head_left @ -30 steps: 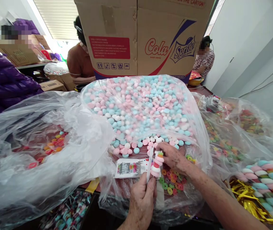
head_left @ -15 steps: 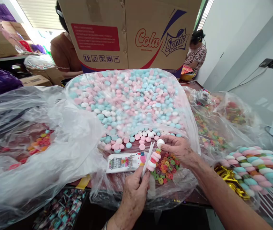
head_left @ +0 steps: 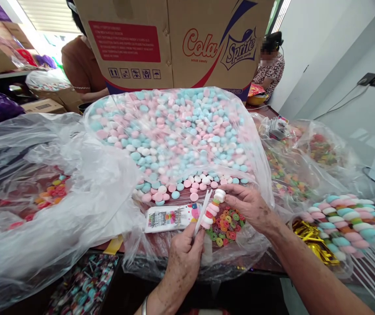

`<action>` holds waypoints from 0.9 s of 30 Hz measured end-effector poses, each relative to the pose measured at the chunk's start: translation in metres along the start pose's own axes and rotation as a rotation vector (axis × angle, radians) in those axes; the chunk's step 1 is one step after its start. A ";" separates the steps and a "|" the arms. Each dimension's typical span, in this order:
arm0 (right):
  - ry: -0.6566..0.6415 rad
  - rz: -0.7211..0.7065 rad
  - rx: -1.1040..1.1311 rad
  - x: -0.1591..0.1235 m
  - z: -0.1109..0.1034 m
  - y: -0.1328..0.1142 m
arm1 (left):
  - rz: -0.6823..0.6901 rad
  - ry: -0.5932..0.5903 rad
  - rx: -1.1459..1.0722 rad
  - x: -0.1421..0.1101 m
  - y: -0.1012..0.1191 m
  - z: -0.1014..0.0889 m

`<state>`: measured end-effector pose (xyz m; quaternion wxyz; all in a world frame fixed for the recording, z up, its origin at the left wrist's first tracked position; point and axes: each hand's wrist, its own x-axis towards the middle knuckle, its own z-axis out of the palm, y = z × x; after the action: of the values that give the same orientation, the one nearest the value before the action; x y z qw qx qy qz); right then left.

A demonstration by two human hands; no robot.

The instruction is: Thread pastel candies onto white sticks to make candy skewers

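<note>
My left hand (head_left: 184, 258) is closed around the lower ends of two thin white sticks (head_left: 203, 211). One stick carries a stack of pink, white and coloured candy pieces (head_left: 211, 212). My right hand (head_left: 248, 204) pinches a white round candy (head_left: 220, 193) at the top of that stack. Under the hands lie small coloured ring candies (head_left: 227, 222) on clear plastic. A printed label card (head_left: 169, 218) lies just left of the sticks. Behind them spreads a big clear bag of pink, blue and white round candies (head_left: 177, 131).
A Cola/Sprite cardboard carton (head_left: 174, 41) stands behind the bag. Crumpled clear plastic with ring candies (head_left: 51, 194) fills the left. Finished candy skewers (head_left: 345, 218) and gold foil (head_left: 312, 240) lie right. More bagged candies (head_left: 319, 151) sit far right. Two people (head_left: 82, 65) work beyond the carton.
My right hand drew back from the stack, then brought a white candy onto its top. The view shifted slightly left and down.
</note>
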<state>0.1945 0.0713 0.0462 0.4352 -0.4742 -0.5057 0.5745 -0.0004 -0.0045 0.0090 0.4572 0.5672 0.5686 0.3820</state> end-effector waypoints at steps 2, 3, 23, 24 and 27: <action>0.032 -0.008 0.027 0.000 0.003 0.002 | 0.029 -0.002 0.006 0.000 -0.003 0.000; 0.045 -0.002 0.048 0.001 0.006 0.003 | 0.042 -0.006 0.012 0.000 -0.004 0.000; 0.198 -0.012 0.164 0.002 0.021 0.013 | 0.007 -0.005 0.026 0.002 -0.003 0.002; 0.197 -0.043 0.121 0.001 0.021 0.014 | 0.003 -0.007 0.025 0.002 -0.004 0.002; 0.194 -0.189 -0.107 -0.001 0.016 0.018 | 0.006 -0.011 0.015 0.001 -0.006 0.003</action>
<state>0.1783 0.0657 0.0289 0.5084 -0.5001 -0.5335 0.4547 0.0008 -0.0039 0.0024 0.4549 0.5742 0.5674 0.3760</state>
